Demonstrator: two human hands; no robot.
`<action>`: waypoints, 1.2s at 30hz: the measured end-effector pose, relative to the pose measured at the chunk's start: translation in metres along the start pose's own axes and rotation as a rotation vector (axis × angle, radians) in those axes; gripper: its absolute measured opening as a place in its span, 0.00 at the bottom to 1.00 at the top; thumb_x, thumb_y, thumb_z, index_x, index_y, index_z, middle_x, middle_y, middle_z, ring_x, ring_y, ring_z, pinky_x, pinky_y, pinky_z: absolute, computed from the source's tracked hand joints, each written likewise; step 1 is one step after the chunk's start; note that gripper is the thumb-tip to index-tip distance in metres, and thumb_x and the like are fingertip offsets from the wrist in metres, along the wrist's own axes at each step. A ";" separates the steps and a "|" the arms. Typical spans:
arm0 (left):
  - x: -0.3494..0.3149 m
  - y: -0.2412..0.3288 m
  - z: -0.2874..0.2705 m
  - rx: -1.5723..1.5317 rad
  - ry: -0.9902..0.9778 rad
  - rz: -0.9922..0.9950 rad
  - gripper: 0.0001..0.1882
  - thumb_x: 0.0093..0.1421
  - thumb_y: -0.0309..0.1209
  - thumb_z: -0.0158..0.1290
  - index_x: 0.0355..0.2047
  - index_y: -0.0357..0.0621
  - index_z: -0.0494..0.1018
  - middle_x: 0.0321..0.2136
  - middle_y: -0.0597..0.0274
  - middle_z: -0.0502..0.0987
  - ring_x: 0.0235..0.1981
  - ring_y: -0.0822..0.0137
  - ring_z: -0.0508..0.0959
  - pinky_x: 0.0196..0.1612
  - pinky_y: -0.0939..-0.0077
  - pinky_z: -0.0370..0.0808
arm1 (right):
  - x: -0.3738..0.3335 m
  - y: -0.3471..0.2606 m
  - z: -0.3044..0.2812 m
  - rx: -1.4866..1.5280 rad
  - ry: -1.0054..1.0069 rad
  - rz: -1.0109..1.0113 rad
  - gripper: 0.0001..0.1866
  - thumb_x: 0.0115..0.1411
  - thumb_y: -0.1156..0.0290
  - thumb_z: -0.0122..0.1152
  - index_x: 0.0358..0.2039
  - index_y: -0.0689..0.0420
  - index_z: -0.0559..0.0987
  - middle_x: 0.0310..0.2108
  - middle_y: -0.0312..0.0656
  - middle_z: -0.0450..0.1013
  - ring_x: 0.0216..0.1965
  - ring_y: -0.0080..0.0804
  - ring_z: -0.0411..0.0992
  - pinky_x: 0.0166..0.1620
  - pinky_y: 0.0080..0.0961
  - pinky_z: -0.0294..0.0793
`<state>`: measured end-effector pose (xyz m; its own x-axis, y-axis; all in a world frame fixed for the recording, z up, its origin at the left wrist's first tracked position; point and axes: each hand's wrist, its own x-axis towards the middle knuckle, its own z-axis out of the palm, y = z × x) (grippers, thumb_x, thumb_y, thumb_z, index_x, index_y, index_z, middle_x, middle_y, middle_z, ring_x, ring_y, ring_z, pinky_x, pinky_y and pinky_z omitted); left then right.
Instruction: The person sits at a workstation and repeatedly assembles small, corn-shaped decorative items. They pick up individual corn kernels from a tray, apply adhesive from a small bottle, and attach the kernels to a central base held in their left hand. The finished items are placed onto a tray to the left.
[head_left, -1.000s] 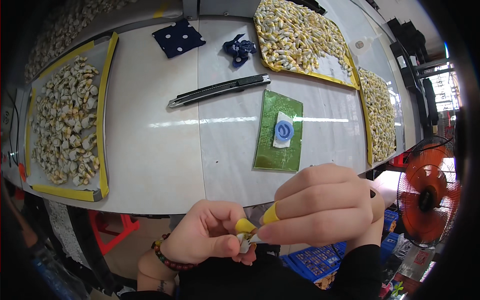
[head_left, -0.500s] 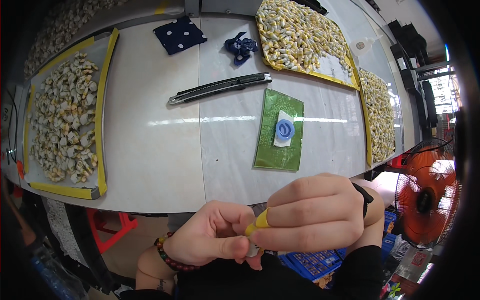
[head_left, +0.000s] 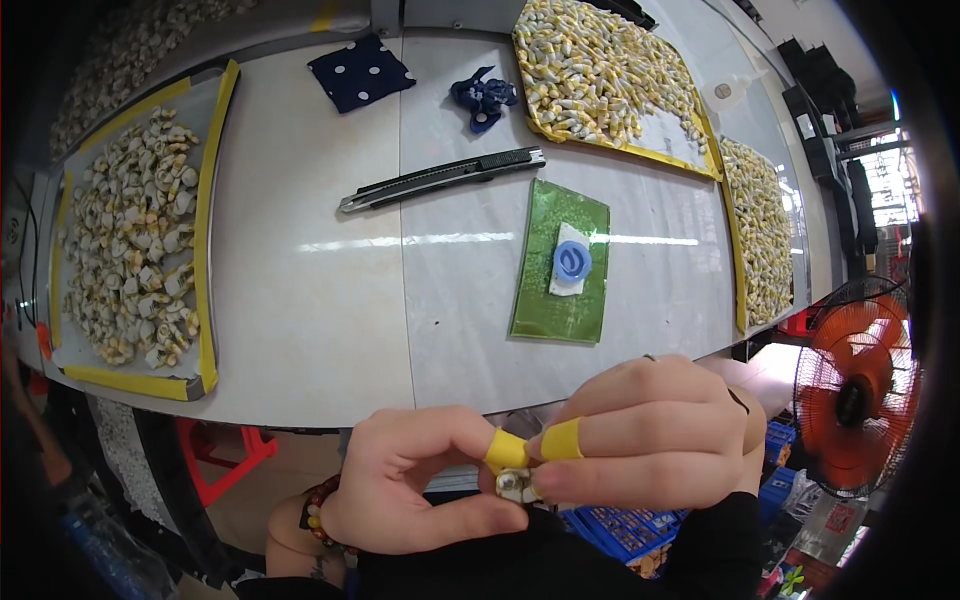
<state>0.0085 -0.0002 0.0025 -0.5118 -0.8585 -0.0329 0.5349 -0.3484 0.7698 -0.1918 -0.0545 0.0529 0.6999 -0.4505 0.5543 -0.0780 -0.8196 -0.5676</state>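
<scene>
Both hands are meeting just below the table (head_left: pixel 330 330) edge. The left hand (head_left: pixel 415 480) and right hand (head_left: pixel 650 440) are pinching 1 small pale part (head_left: pixel 517 487) between them, fingers closed on it, with yellow finger cots (head_left: pixel 508 449) on the pinching tips. On the table beyond, a green mat (head_left: pixel 545 290), a utility knife (head_left: pixel 440 180) and 3 trays (head_left: pixel 208 200) of similar parts are lying.
</scene>
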 end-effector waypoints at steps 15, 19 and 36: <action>0.005 -0.007 0.005 0.202 0.029 0.127 0.14 0.42 0.20 0.65 0.30 0.32 0.75 0.23 0.57 0.77 0.24 0.71 0.77 0.28 0.83 0.70 | -0.008 -0.025 -0.005 -0.229 0.001 0.009 0.05 0.44 0.78 0.62 0.25 0.60 0.79 0.28 0.40 0.74 0.28 0.31 0.73 0.33 0.22 0.74; -0.007 -0.017 -0.006 0.179 0.071 0.198 0.16 0.40 0.22 0.67 0.29 0.28 0.75 0.25 0.49 0.78 0.25 0.66 0.79 0.29 0.79 0.74 | -0.012 -0.016 -0.035 -0.457 0.057 0.189 0.08 0.44 0.79 0.61 0.28 0.59 0.79 0.29 0.41 0.75 0.31 0.33 0.72 0.35 0.25 0.72; -0.008 -0.012 -0.008 0.130 0.156 0.140 0.17 0.39 0.23 0.67 0.29 0.28 0.74 0.22 0.51 0.77 0.25 0.66 0.79 0.35 0.71 0.77 | -0.145 0.077 -0.191 -0.866 0.039 1.137 0.06 0.47 0.77 0.61 0.27 0.64 0.76 0.21 0.44 0.72 0.24 0.32 0.70 0.29 0.25 0.69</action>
<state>0.0109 0.0078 -0.0114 -0.3233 -0.9463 -0.0103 0.4969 -0.1790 0.8492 -0.4344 -0.1196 0.0450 -0.0543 -0.9951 0.0823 -0.9845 0.0396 -0.1707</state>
